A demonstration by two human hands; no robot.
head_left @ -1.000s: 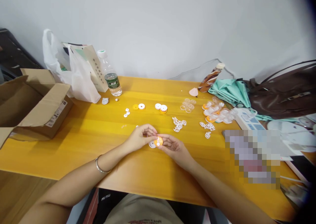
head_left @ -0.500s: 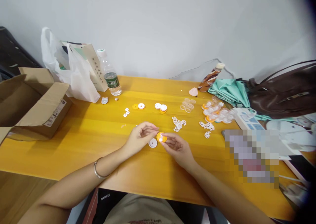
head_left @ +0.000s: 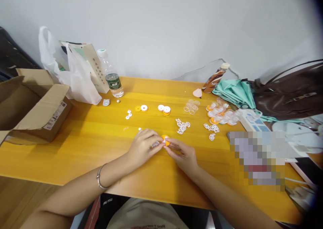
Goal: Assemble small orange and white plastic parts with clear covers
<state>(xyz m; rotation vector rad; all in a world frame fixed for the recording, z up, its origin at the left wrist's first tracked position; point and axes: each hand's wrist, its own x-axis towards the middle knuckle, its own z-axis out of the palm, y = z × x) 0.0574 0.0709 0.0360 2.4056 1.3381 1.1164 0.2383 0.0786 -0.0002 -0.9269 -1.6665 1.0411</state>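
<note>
Between my two hands is a small round orange disc (head_left: pixel 165 139) with white parts on its face. My right hand (head_left: pixel 183 152) pinches its right side. The fingertips of my left hand (head_left: pixel 145 145) close on its left side, at the white parts. Under my left fingers a white disc (head_left: pixel 155 144) lies on the table, mostly covered. Beyond the hands are white discs (head_left: pixel 166 109) stacked with orange ones, plus a yellow disc (head_left: pixel 137 108) beside another white disc (head_left: pixel 144 108). Several white openwork pieces (head_left: pixel 182 125) lie right of my hands.
Clear rings (head_left: pixel 191 106) and a pile of wrapped orange-and-white pieces (head_left: pixel 220 114) sit to the right. A water bottle (head_left: pixel 114 76), plastic bag (head_left: pixel 73 74) and open cardboard box (head_left: pixel 37 111) stand left. A coffee bottle (head_left: pixel 215 78), teal cloth (head_left: pixel 234 92) and brown bag (head_left: pixel 290 91) are back right.
My left hand has moved right and down, its fingertips now pressing on the orange disc and covering most of the white disc. My right hand stays pinching the orange disc.
</note>
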